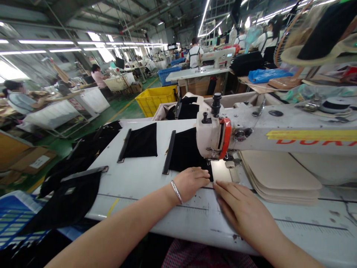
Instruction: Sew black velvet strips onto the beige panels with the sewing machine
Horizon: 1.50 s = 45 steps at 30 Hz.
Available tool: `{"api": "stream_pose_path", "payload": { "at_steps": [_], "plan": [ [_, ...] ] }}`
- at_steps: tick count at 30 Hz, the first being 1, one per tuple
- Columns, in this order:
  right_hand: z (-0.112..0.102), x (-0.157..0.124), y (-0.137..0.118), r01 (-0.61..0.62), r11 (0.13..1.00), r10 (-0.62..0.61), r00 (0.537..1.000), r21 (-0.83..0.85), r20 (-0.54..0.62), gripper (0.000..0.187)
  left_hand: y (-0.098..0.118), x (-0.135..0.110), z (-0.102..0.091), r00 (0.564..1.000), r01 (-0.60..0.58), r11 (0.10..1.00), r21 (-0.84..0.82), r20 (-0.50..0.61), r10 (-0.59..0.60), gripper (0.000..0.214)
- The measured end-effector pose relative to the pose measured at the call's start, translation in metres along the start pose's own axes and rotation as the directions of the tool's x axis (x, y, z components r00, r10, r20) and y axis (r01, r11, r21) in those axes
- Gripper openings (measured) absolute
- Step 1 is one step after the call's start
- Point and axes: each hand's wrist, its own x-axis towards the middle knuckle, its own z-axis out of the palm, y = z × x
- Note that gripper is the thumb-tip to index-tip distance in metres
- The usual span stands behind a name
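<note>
My left hand [191,182], with a silver bracelet on the wrist, lies flat on the near edge of a black fabric piece [185,152] that runs under the head of a white sewing machine [220,134]. My right hand [240,208] rests flat on the table just right of it, fingertips touching a beige piece [220,172] at the needle plate. Both hands have stretched fingers and grip nothing. A stack of beige panels [279,176] lies under the machine arm to the right.
A second black piece [141,141] lies on the white table [139,186] to the left, with more black fabric [75,186] hanging off its left edge. A blue crate [13,216] sits lower left, a yellow bin [154,98] beyond. Other workers sit at distant tables.
</note>
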Motion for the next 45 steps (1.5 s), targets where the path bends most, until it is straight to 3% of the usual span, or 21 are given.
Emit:
{"api": "stream_pose_path", "payload": {
  "at_steps": [13,21,28,45],
  "plan": [
    [0.006,0.036,0.016,-0.028,0.999,0.027,0.999,-0.016,-0.03,0.038,-0.032,0.026,0.001,0.984,0.176,0.983,-0.048,-0.002,-0.176,0.024],
    [0.01,0.044,0.017,-0.076,0.997,0.075,0.997,-0.014,-0.034,0.04,-0.036,0.033,0.001,0.963,0.267,0.962,-0.053,-0.021,-0.269,0.024],
    [0.013,0.041,0.015,-0.07,0.997,0.069,0.996,-0.017,-0.054,0.04,-0.033,0.032,0.003,0.957,0.277,0.958,-0.071,-0.076,-0.282,0.023],
    [0.014,0.04,0.015,-0.045,0.998,0.041,0.995,-0.047,-0.086,0.041,-0.038,0.031,0.01,0.96,0.271,0.961,-0.048,-0.06,-0.274,0.02]
  ]
}}
